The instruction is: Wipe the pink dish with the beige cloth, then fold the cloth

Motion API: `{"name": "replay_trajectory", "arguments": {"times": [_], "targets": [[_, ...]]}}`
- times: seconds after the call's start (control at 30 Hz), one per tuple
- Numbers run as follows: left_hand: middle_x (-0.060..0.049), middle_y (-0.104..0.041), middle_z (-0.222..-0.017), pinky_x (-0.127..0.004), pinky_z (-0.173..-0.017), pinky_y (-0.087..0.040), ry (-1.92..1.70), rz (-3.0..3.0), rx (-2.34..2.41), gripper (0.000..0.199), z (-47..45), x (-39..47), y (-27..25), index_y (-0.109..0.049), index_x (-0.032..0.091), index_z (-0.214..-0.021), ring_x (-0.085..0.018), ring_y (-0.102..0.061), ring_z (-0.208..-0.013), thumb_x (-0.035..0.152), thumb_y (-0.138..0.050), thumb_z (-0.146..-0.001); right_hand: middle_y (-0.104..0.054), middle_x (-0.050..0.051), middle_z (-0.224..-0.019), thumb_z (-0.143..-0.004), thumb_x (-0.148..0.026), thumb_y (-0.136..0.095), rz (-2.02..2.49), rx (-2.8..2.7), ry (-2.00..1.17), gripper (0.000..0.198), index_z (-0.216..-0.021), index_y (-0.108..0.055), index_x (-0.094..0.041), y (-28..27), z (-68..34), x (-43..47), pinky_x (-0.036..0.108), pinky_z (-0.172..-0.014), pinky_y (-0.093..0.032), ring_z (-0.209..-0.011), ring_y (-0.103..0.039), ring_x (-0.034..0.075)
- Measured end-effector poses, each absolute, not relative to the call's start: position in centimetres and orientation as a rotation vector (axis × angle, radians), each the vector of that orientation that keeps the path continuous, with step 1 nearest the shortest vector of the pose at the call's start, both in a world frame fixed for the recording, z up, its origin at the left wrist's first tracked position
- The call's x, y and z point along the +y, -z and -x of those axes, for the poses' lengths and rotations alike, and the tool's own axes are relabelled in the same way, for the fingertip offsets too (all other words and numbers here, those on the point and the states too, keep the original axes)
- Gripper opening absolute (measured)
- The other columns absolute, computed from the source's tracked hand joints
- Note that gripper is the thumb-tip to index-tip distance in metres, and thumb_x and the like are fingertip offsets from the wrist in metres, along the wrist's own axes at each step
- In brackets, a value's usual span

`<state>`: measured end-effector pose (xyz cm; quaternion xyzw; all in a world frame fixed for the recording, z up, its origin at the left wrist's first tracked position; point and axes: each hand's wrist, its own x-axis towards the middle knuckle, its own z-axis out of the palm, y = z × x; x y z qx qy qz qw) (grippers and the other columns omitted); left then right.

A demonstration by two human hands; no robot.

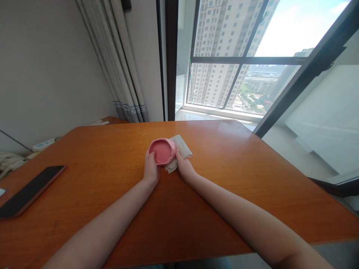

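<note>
A pink bowl [163,151] is tilted toward me above the middle of the wooden table, its hollow inside facing the camera. My left hand [150,167] grips its left side, the thumb over the rim and the other fingers hidden behind. On the right, my right hand [185,167] is closed round a pale grey cloth [181,146] and presses it against the bowl's outer side. Part of the cloth sticks out behind that hand, and a crumpled end hangs below the bowl.
The brown wooden table [238,179] spreads out under both arms. A long black pad with a reddish edge [33,190] lies on the left. Beyond the left edge is a white power strip [44,144]. A curtain [123,74] and a large window stand behind the table.
</note>
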<state>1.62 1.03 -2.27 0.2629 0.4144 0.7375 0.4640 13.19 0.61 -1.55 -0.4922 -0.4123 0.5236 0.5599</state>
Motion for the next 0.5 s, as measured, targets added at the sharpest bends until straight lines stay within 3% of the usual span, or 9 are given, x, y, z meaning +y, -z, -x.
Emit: {"name": "replay_trajectory", "arguments": {"times": [0.23,0.5], "targets": [[-0.001,-0.06,-0.097,-0.03,-0.088,-0.043,-1.672,-0.761,1.07,0.02,-1.59,0.96,1.96,-0.056,0.021,-0.094,-0.016,-0.055,-0.093,0.025,-0.057,-0.074,-0.06,0.005,-0.125,-0.082,-0.052,-0.052,1.095,-0.96,-1.117,0.052,-0.121,-0.058,-0.019,1.19,-13.98,1.14,0.037,-0.111,-0.027,-0.129,-0.042,0.022],[-0.003,-0.057,-0.115,-0.03,-0.091,-0.043,-1.819,-0.633,0.865,0.032,-1.42,1.24,1.54,-0.055,0.023,-0.108,-0.017,-0.053,-0.107,0.039,-0.054,-0.079,-0.063,0.003,-0.12,-0.076,-0.049,-0.061,1.057,-1.062,-1.195,0.05,-0.118,-0.06,-0.022,1.73,-13.25,0.73,0.036,-0.11,-0.031,-0.127,-0.045,0.023]]}}
